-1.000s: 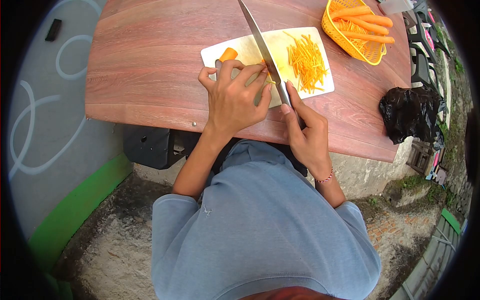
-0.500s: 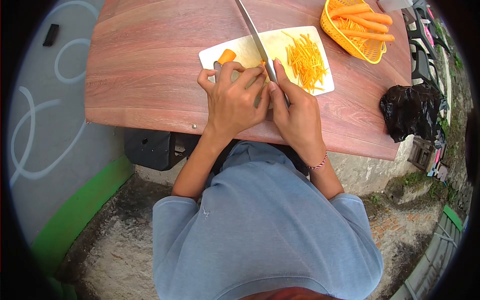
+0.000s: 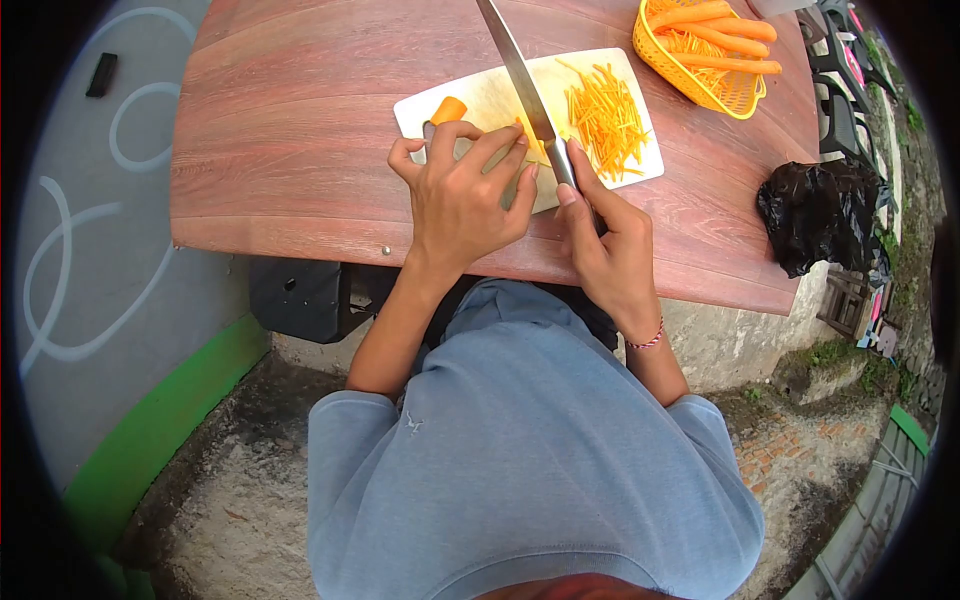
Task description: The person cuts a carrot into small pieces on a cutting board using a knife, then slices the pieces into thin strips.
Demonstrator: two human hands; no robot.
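My right hand (image 3: 615,245) is wrapped round the handle of a kitchen knife (image 3: 522,80), whose long blade points away from me over the white cutting board (image 3: 490,85). My left hand (image 3: 460,195) lies over the board's near left part with bent fingers. Its fingertips press on a carrot piece (image 3: 530,137) beside the blade, mostly hidden by the fingers. Just past the left hand sits a thick carrot chunk (image 3: 449,110), with a small dark grey thing by it, too covered to name. A heap of carrot strips (image 3: 605,120) covers the board's right side.
A yellow plastic basket (image 3: 690,82) with several peeled carrots (image 3: 735,45) and more strips stands at the back right of the wooden table (image 3: 300,130). A black plastic bag (image 3: 820,220) is at the table's right edge. Dark chairs (image 3: 840,110) stand beyond.
My right hand and the knife have moved right and toward me, away from the left fingertips. The left hand has barely shifted and stays over the board.
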